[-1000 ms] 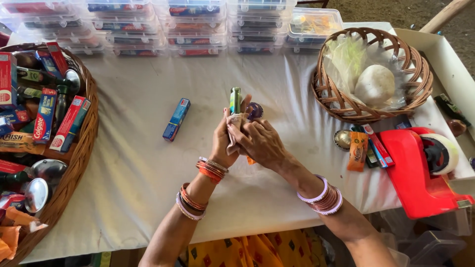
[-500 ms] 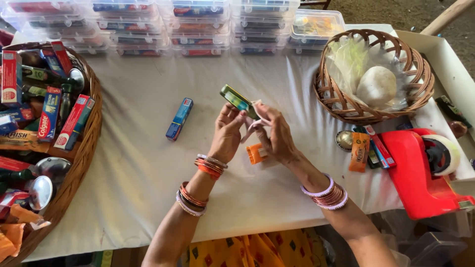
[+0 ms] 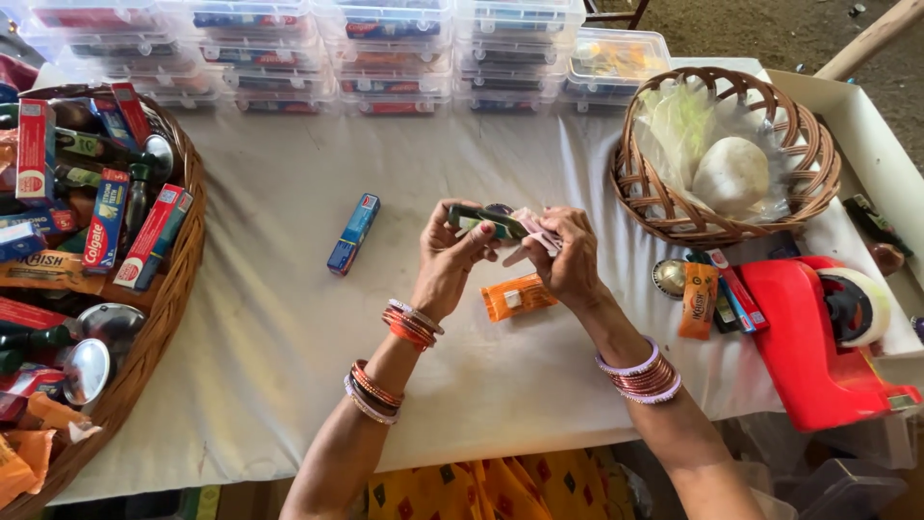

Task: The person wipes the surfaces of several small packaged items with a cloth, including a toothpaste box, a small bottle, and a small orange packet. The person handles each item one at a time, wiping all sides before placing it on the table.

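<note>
Nearest to us, our two forearms, ringed with bangles, rise from the bottom edge over the white tablecloth (image 3: 289, 366). Our left hand (image 3: 445, 265) is closed with fingers and thumb around a small dark green packet (image 3: 486, 220), held above the cloth near the table's middle. Our right hand (image 3: 568, 255) meets it from the other side, its fingers pinched on a pale pink wrapper (image 3: 534, 231) that touches the packet; what exactly this wrapper is cannot be told, as the hand partly hides it. Just below the hands an orange sachet (image 3: 518, 297) lies flat on the cloth. To the left, well apart, lies a small blue box (image 3: 353, 233). At the right stands a red tape dispenser (image 3: 804, 347), with further small packets just beside it. A large wicker basket (image 3: 168, 318) of boxed goods fills the left edge. Farther off, a round wicker basket (image 3: 818, 183) holds a white rounded object. Farthest, a row of clear plastic boxes (image 3: 395, 58) lines the table's far edge.
</note>
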